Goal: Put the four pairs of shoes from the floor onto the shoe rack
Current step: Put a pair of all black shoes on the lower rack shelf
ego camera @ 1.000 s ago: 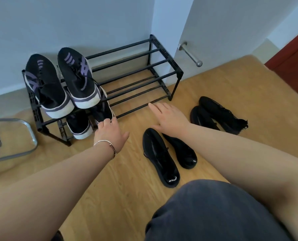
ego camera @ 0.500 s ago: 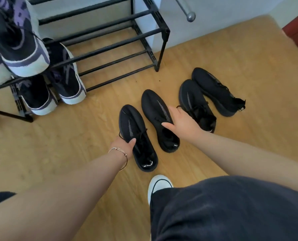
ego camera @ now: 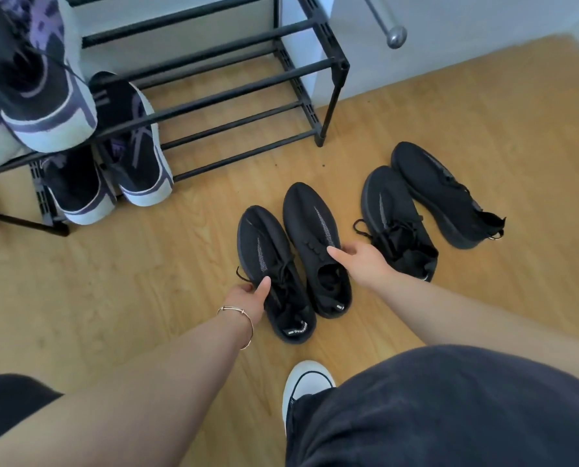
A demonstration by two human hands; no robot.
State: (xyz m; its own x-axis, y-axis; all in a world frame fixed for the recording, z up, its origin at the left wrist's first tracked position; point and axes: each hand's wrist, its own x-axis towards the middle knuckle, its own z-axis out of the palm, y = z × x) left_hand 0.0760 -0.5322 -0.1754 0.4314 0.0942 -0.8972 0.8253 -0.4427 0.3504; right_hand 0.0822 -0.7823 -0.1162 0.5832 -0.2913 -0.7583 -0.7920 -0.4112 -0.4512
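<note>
Two pairs of plain black shoes (ego camera: 318, 251) (ego camera: 429, 200) lie on the tan wood-grain floor (ego camera: 146, 264). The black rack (ego camera: 234, 92) carries black sneakers (ego camera: 45, 89) with purple stripes and white soles. Walls (ego camera: 467, 35) are pale grey.

The shoe rack (ego camera: 328, 59) has bare bars across the right part of both tiers. Its left end is taken up by purple-and-white sneakers (ego camera: 42, 106), above and below. In front of the rack, two black pairs (ego camera: 295, 254) (ego camera: 426, 203) lie side by side, with open wooden floor (ego camera: 112, 271) to their left.
</note>
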